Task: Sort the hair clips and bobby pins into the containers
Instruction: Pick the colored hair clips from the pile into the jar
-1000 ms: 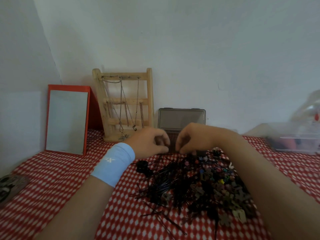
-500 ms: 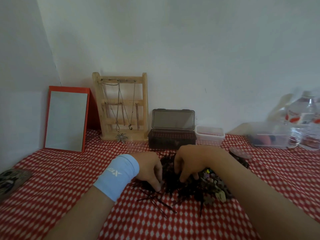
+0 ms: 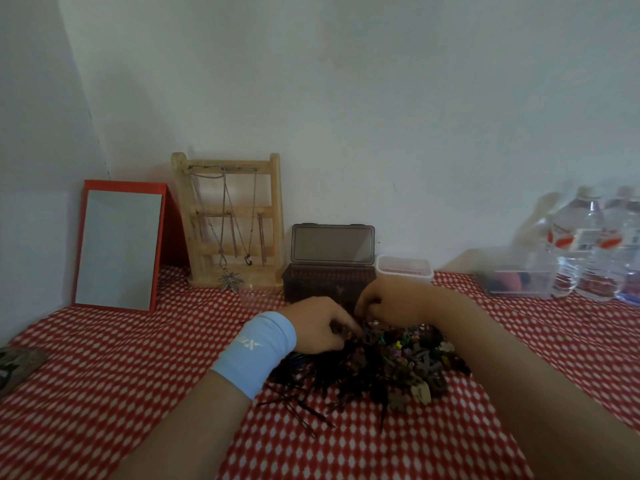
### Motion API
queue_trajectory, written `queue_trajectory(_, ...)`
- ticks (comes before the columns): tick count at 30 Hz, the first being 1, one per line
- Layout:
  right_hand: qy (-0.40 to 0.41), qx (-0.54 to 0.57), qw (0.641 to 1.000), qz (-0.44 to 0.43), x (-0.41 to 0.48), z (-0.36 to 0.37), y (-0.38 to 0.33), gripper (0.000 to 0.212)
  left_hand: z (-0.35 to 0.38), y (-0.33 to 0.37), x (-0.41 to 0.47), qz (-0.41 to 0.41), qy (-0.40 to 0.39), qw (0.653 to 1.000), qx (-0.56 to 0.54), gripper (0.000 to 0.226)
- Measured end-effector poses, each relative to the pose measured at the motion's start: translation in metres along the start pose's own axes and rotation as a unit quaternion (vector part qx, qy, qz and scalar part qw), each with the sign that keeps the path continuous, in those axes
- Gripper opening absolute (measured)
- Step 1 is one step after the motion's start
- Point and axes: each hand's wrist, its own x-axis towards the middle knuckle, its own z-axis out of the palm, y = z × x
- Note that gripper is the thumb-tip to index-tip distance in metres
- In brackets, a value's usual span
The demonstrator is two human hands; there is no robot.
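Note:
A dark heap of black bobby pins and small coloured hair clips lies on the red checked cloth in front of me. My left hand, with a light blue wristband, digs into the heap's left far edge, its fingertips pinched on dark pins. My right hand curls over the heap's far edge, just in front of the dark brown box, whose lid stands open. What its fingers hold is hidden. A small clear container stands right of the box.
A wooden necklace stand and a red-framed mirror lean on the wall at the back left. A clear tub and water bottles stand at the right. A dark object lies at the left edge.
Both hands came back from the dark box and dropped into the heap. They now sit a little farther up, at the heap's far edge. The view has tilted up.

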Motion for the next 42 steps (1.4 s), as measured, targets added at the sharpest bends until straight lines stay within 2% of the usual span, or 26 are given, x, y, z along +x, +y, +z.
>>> queue_trajectory(6, -0.027, -0.009, 0.999, -0.02, -0.002, 0.016, 0.008, 0.026, 0.021, 0.003, 0.016, -0.004, -0.023, 0.999, 0.022, 0.03)
queue_trajectory(12, 0.032, 0.013, 0.999, -0.039, 0.002, 0.014, 0.01, 0.01, 0.012, -0.005, 0.012, -0.016, 0.005, 1.0, -0.006, 0.022)
queue_trajectory(15, 0.028, 0.017, 0.999, -0.033, 0.001, 0.009, 0.01, 0.009, 0.0, -0.007, 0.011, -0.021, 0.037, 0.999, -0.019, 0.02)
queue_trajectory(19, -0.018, 0.014, 0.999, -0.043, 0.005, 0.014, 0.008, 0.024, -0.013, -0.013, 0.015, -0.042, 0.083, 0.995, -0.024, 0.017)
queue_trajectory(22, 0.001, 0.003, 0.999, -0.045, 0.009, 0.018, 0.007, 0.025, -0.019, -0.018, 0.021, -0.042, 0.124, 0.991, -0.008, 0.018)
queue_trajectory(28, 0.014, 0.03, 0.997, -0.069, 0.016, 0.017, 0.01, 0.011, -0.033, -0.026, 0.037, -0.05, 0.228, 0.972, -0.005, 0.017)
queue_trajectory(31, 0.057, 0.066, 0.994, -0.07, 0.017, 0.003, 0.013, 0.005, -0.04, -0.032, 0.051, -0.056, 0.254, 0.966, -0.008, 0.018)
queue_trajectory(36, 0.219, 0.13, 0.966, -0.032, 0.043, -0.015, 0.019, 0.009, -0.041, -0.045, 0.077, -0.08, 0.258, 0.963, 0.002, 0.028)
queue_trajectory(39, 0.204, 0.092, 0.975, -0.007, 0.062, -0.016, 0.019, 0.024, -0.038, -0.049, 0.081, -0.055, 0.248, 0.967, -0.016, 0.035)
queue_trajectory(42, 0.186, 0.055, 0.981, -0.023, 0.066, -0.016, 0.018, 0.034, -0.034, -0.052, 0.079, -0.022, 0.269, 0.963, -0.009, 0.035)
